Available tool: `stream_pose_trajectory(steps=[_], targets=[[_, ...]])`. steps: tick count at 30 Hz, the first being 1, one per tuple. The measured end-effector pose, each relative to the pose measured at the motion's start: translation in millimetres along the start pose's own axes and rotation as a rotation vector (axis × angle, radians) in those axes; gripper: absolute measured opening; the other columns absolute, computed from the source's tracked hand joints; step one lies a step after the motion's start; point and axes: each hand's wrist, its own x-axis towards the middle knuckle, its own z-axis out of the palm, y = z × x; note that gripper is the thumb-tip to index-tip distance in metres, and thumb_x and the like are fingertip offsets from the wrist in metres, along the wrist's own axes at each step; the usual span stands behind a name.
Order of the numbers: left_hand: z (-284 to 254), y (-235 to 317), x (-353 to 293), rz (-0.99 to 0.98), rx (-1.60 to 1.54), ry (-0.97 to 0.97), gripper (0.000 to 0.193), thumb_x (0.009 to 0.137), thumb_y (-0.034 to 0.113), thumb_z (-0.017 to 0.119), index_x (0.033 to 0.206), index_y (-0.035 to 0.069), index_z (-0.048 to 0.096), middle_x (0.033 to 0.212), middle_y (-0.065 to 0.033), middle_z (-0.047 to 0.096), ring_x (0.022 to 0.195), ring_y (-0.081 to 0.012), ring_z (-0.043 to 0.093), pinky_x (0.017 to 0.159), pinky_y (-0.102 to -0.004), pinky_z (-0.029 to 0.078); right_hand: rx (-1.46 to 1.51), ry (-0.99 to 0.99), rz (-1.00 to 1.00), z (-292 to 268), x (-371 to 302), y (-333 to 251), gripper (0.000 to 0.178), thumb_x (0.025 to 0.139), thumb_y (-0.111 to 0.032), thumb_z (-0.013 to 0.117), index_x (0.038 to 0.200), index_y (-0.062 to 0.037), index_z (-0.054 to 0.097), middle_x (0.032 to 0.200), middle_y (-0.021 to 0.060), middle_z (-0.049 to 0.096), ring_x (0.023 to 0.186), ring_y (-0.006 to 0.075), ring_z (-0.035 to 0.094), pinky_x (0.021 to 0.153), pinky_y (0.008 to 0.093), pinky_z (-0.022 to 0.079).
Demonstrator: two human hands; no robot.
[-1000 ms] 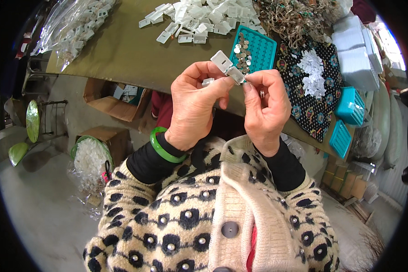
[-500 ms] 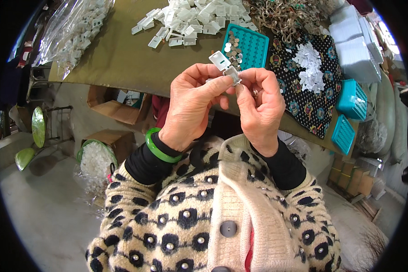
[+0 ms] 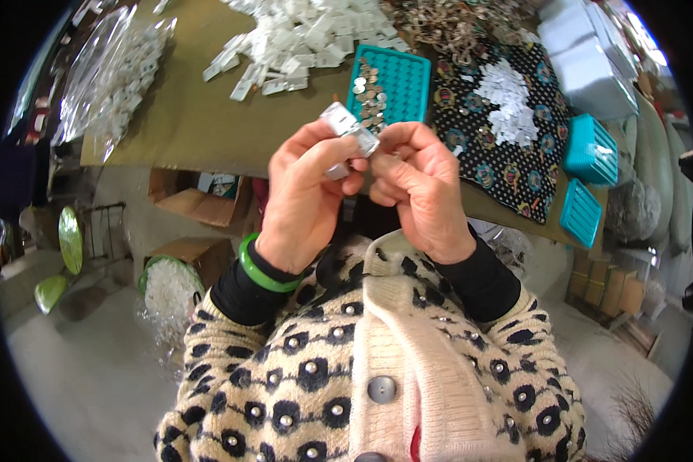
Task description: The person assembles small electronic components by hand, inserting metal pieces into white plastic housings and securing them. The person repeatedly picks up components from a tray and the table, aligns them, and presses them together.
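Between the thumb and fingers of my left hand is a small white hinged plastic case, its lid folded open. A second white piece shows beneath the same fingers. My right hand is closed in a pinch at the right end of the case; whatever lies in its fingertips is hidden. Just beyond both hands is a teal tray with rows of hollows. Round silvery button cells lie loose along its left side.
White plastic cases are heaped at the table's back. A clear bag of white pieces lies left. Right are brownish strips, white slips on patterned cloth, and stacked teal trays. Cardboard boxes stand below.
Both hands have shifted a little left, and the view has moved slightly. My right fingertips have drawn from the middle of the case to its right end. The case remains in my left hand.
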Motion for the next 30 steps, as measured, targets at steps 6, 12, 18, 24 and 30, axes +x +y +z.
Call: stream_pose_trajectory(steps=[6, 12, 18, 24, 30], targets=[[12, -14, -11, 0.452, 0.368, -0.045, 0.033, 0.084, -0.010, 0.062, 0.115, -0.003, 0.051, 0.091, -0.0074, 0.060, 0.066, -0.0103, 0.059, 0.056, -0.0225, 0.050, 0.216, -0.041, 0.205, -13, -6, -3, 0.013, 0.091, -0.001, 0.062, 0.101, -0.0028, 0.053, 0.080, 0.0013, 0.054, 0.054, 0.0053, 0.040, 0.049, 0.0213, 0.035], [9, -13, -7, 0.265, 0.184, -0.184, 0.027, 0.090, -0.001, 0.063, 0.113, -0.004, 0.050, 0.091, -0.0134, 0.064, 0.072, -0.0196, 0.067, 0.059, -0.0294, 0.058, -0.637, 0.018, -0.338, -31, -13, -18, 0.016, 0.090, -0.001, 0.062, 0.105, -0.0015, 0.058, 0.086, 0.0038, 0.058, 0.064, 0.0096, 0.053, 0.056, 0.0242, 0.044], [0, -14, -2, -0.102, 0.163, -0.171, 0.016, 0.093, 0.005, 0.061, 0.107, -0.002, 0.057, 0.091, -0.0141, 0.067, 0.074, -0.0202, 0.069, 0.063, -0.0310, 0.059, -1.778, 0.433, -0.973, -94, 6, -56, 0.011, 0.086, -0.001, 0.063, 0.097, 0.0000, 0.062, 0.088, 0.0121, 0.058, 0.079, 0.0292, 0.060, 0.067, 0.0371, 0.049], [-3, -18, 4, -0.196, 0.151, -0.162, 0.017, 0.090, 0.002, 0.063, 0.106, -0.001, 0.059, 0.089, -0.0106, 0.067, 0.074, -0.0183, 0.067, 0.061, -0.0319, 0.058, -1.899, 0.327, -0.762, -119, 6, -53, 0.012, 0.084, -0.001, 0.064, 0.094, -0.0001, 0.057, 0.090, 0.0113, 0.055, 0.081, 0.0292, 0.059, 0.069, 0.0377, 0.049], [-5, -15, 11, -0.243, 0.145, -0.136, 0.017, 0.084, -0.004, 0.060, 0.100, 0.003, 0.058, 0.083, -0.0062, 0.062, 0.063, -0.0124, 0.056, 0.050, -0.0250, 0.044, -1.715, 0.277, -0.680, -108, 10, -67, 0.010, 0.086, -0.001, 0.063, 0.094, 0.0004, 0.058, 0.082, 0.0084, 0.060, 0.072, 0.0228, 0.059, 0.063, 0.0326, 0.047]])
